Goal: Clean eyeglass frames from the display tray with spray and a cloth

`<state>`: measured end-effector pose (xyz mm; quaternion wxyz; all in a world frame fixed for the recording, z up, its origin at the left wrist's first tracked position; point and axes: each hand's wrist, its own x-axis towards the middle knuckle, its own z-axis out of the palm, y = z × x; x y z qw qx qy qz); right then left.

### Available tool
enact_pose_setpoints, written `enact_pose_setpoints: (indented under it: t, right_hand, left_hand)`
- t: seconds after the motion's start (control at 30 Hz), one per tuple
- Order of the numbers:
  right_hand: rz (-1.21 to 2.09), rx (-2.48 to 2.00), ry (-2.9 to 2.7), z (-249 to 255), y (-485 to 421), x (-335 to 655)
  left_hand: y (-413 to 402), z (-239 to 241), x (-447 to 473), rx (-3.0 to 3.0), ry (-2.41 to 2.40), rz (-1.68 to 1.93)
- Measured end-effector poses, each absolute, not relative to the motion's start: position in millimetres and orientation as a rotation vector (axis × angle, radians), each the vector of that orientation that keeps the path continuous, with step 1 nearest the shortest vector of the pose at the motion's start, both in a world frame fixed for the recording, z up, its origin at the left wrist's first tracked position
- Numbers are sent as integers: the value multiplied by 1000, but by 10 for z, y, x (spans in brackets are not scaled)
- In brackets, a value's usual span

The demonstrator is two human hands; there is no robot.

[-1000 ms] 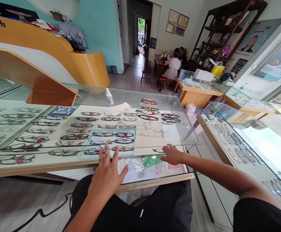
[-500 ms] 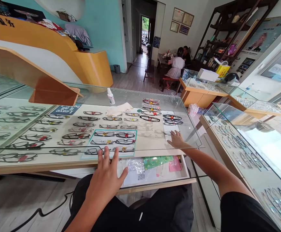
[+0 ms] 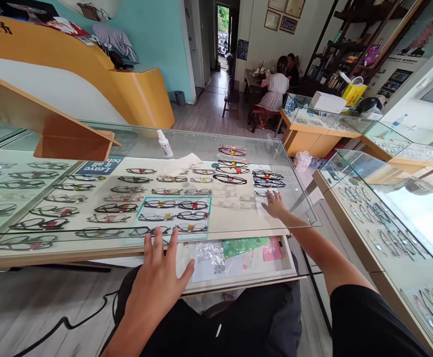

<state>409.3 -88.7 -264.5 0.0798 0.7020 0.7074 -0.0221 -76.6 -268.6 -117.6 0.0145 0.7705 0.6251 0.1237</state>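
Observation:
My left hand (image 3: 160,280) is spread at the front edge of the glass display case (image 3: 234,235), fingertips over a teal-bordered card (image 3: 171,202) with several eyeglasses (image 3: 193,215) on it. Its fingers hold nothing. Toward the case's right end, my right hand (image 3: 276,205) lies low over a white sheet (image 3: 263,206), with its fingertips at a thin-framed pair of eyeglasses (image 3: 261,194). The hand partly hides that pair. Just beyond it are dark-framed eyeglasses (image 3: 268,184). Below the case top, an open drawer (image 3: 288,255) holds papers, a green packet (image 3: 246,246) and a pink note (image 3: 272,249).
A white spray bottle (image 3: 164,144) and a crumpled cloth (image 3: 181,164) lie farther back. A wooden stand (image 3: 75,144) rises at left. Another glass case (image 3: 383,233) flanks my right. Two people sit at a far table. A black cable (image 3: 67,322) crosses the floor.
My right hand has moved slightly away from me along the white sheet, and the thin-framed eyeglasses have shifted with it. My left hand stays spread at the case edge. The view has tilted a little.

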Motion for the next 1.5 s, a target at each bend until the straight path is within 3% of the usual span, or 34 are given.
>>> enact_pose_setpoints:
  t: [0.8,1.5]
  right_hand:
    - [14,2297,2122,-2408,-809,3820]
    - [-163,2329,1970,-2616,-298,3695]
  left_hand:
    - [-2708,-1038,-694,2377,1956,355]
    - [-2689,-1180,-718,2288,1990,448]
